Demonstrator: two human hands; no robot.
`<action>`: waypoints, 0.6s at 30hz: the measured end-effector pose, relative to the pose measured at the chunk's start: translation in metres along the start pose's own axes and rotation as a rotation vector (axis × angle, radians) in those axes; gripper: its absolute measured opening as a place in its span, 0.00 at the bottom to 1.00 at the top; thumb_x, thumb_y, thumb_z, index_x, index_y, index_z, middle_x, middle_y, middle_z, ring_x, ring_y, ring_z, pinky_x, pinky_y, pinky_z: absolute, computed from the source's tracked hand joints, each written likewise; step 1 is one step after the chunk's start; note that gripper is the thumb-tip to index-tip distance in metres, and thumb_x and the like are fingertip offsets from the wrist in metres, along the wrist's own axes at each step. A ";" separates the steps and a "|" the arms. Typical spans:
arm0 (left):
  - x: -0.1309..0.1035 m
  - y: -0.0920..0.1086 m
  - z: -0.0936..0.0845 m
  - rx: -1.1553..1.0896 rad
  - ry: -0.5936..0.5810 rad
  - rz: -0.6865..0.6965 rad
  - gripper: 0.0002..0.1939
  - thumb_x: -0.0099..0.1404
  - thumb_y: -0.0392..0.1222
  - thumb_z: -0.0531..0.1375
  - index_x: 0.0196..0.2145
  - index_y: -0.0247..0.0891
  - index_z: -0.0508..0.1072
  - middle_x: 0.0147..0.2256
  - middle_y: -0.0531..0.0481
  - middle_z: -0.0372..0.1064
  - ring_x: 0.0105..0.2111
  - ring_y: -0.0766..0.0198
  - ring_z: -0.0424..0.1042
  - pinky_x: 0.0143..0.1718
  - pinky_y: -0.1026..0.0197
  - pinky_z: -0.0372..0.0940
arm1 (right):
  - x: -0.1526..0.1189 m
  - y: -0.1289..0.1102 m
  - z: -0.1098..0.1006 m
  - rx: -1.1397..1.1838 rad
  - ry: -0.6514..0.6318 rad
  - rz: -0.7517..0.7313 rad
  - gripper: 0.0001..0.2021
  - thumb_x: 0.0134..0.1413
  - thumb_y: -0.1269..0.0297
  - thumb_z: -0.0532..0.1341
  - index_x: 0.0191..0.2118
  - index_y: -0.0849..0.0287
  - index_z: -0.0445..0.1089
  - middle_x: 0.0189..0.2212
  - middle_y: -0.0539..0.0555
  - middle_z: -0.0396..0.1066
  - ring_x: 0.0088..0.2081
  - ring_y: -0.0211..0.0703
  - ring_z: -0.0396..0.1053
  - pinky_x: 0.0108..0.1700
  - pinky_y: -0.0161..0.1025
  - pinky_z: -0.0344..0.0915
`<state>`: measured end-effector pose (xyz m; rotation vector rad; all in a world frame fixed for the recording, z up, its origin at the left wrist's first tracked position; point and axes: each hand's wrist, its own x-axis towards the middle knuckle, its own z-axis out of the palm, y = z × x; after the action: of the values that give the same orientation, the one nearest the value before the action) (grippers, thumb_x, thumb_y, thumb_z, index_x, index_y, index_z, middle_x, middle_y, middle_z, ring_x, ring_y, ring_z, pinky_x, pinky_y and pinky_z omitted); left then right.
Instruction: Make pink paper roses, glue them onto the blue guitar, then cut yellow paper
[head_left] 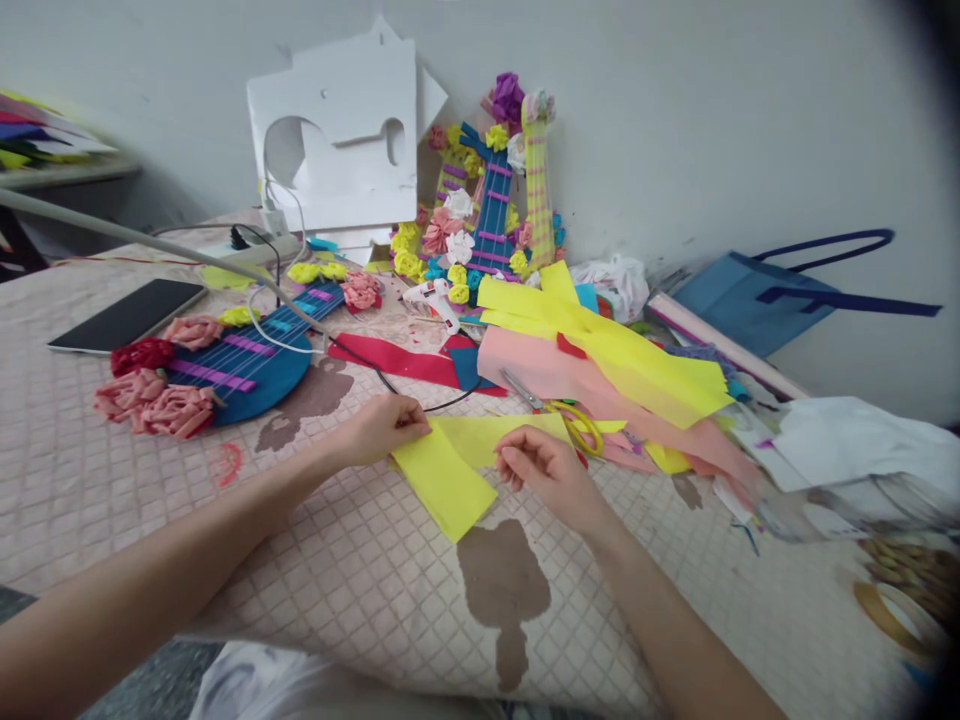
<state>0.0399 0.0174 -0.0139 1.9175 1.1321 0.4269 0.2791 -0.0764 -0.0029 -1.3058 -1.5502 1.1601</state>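
My left hand pinches a yellow strip of crepe-like material at its folded corner, just above the table. From that fold, one end slants down toward me and the other runs right, passing behind my right hand. Curled fingers and thumb close together on my right hand, with nothing visible between them. Beyond it lie scissors with yellow handles, their blades pointing up and left. A red strip stretches across the table past my left hand.
A decorated blue toy guitar and a dark tablet lie left. A white glue gun and cables are behind. Yellow sheets and pink sheets pile up right, near a blue bag and tape roll.
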 end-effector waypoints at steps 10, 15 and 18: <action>0.000 0.000 -0.001 0.111 0.035 0.078 0.15 0.56 0.51 0.55 0.27 0.35 0.70 0.23 0.51 0.69 0.23 0.66 0.64 0.25 0.65 0.55 | 0.006 0.013 0.009 0.164 -0.326 0.063 0.18 0.60 0.49 0.56 0.37 0.61 0.69 0.33 0.55 0.73 0.36 0.40 0.73 0.41 0.40 0.69; 0.000 0.001 -0.002 0.135 0.041 0.087 0.14 0.57 0.49 0.54 0.27 0.36 0.70 0.23 0.52 0.68 0.23 0.67 0.63 0.26 0.65 0.55 | 0.003 0.008 0.011 0.220 -0.369 -0.017 0.17 0.62 0.52 0.54 0.40 0.61 0.70 0.36 0.57 0.74 0.39 0.42 0.73 0.44 0.42 0.69; 0.002 -0.001 -0.002 0.139 0.040 0.094 0.14 0.57 0.50 0.54 0.27 0.35 0.70 0.23 0.52 0.68 0.23 0.67 0.63 0.26 0.65 0.55 | 0.001 0.004 0.013 0.217 -0.439 0.008 0.18 0.62 0.51 0.54 0.41 0.62 0.71 0.37 0.57 0.74 0.40 0.42 0.74 0.45 0.42 0.69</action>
<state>0.0389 0.0201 -0.0141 2.0984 1.1260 0.4495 0.2673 -0.0771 -0.0101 -0.9544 -1.6623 1.6502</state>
